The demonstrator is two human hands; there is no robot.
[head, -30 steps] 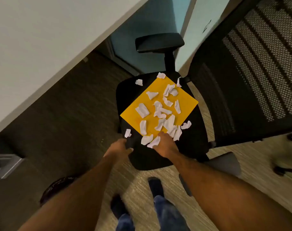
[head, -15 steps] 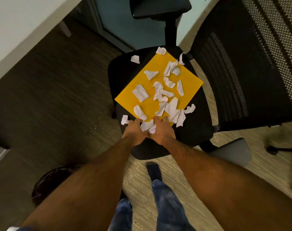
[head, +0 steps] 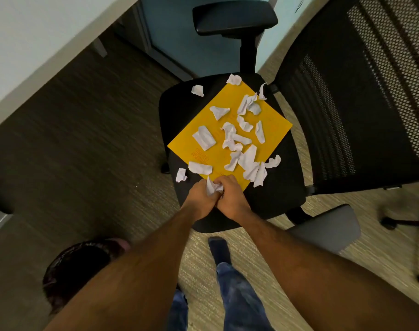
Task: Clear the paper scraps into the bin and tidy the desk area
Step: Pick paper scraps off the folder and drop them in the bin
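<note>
On the front edge of the black chair seat (head: 275, 197), both hands are found pressed together side by side. The left hand (head: 200, 195) and the right hand (head: 231, 195) are each curled inward, and a crumpled scrap (head: 213, 186) of white paper is gripped between them, its upper tip protruding above the fingers. How much paper is enclosed within either palm cannot be told.

Loose scraps (head: 232, 139), white and creased, are recorded scattered over an orange sheet (head: 273, 123) laid diamond-wise on the seat. The near corner of that sheet is covered by the right hand. Several pieces lie off the sheet on the bare seat, among them a stray scrap (head: 181, 175) just beside the left hand.

The bin (head: 77, 266), dark and round, is located on the carpet at the person's left, partly hidden beneath the left forearm and well apart from the chair.

A white desk top (head: 36, 32) is noted at the upper left. The mesh backrest (head: 370, 91) stands to the right of the seat, a black armrest (head: 234, 17) rises beyond it, and a grey armrest (head: 327, 228) is seen on the near right. One shoe (head: 219, 249) is planted on the floor just before the seat.
</note>
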